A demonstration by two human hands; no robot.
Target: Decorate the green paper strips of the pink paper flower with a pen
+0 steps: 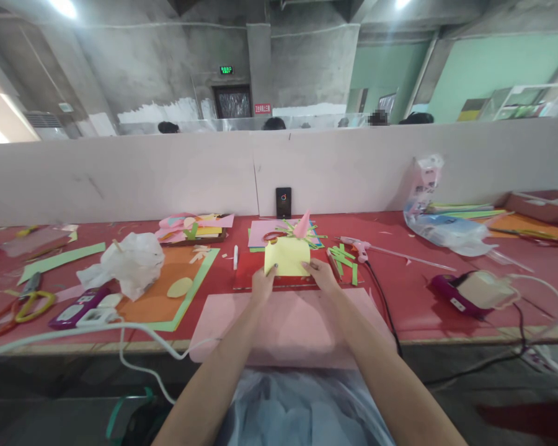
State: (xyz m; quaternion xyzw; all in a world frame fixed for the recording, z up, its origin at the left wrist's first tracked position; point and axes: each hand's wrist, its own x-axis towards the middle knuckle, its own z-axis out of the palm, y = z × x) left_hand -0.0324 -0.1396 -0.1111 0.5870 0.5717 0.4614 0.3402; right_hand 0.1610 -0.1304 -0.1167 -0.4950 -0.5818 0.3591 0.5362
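A sheet of yellow paper (287, 257) is held up in front of me, its upper edge curving. My left hand (263, 284) grips its lower left corner, and my right hand (321, 274) pinches the lower right. Behind the paper a pink paper cone (302, 225) stands among green paper strips. A red board (248, 277) lies beneath, with a pink mat (302, 322) nearer to me. More green strips (343, 260) lie just right of my right hand. A white pen (235, 257) rests to the left.
A glue gun (356, 245) with a black cord lies at right, near a plastic bag (441, 229). Scissors (21, 306), crumpled white plastic (132, 263) and orange paper (155, 282) are at left. Purple power strips (81, 306) trail cables. A phone (283, 202) leans on the partition (190, 173).
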